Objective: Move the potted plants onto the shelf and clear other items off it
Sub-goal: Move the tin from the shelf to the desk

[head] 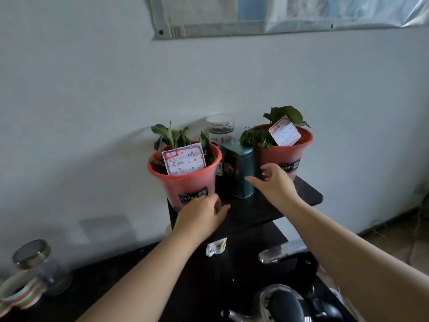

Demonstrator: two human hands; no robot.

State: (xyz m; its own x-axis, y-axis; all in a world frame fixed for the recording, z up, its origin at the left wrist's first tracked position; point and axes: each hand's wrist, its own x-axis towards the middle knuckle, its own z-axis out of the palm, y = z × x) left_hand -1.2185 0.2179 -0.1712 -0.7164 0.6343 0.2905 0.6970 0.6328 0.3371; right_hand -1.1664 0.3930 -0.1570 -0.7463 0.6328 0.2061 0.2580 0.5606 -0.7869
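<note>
Right hand (274, 182) is closest, fingers spread wide beside the upright dark teal metal tin (238, 168) standing between both red plastic pots on the black shelf (299, 194); nothing gripped yet.

Two bare forearms, no sleeves; hands (204, 212) seemingly ringless, short nails.

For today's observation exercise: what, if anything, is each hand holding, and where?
Nothing is gripped: the left hand hovers by the left pot's base; the right hand reaches open toward the teal tin.
</note>
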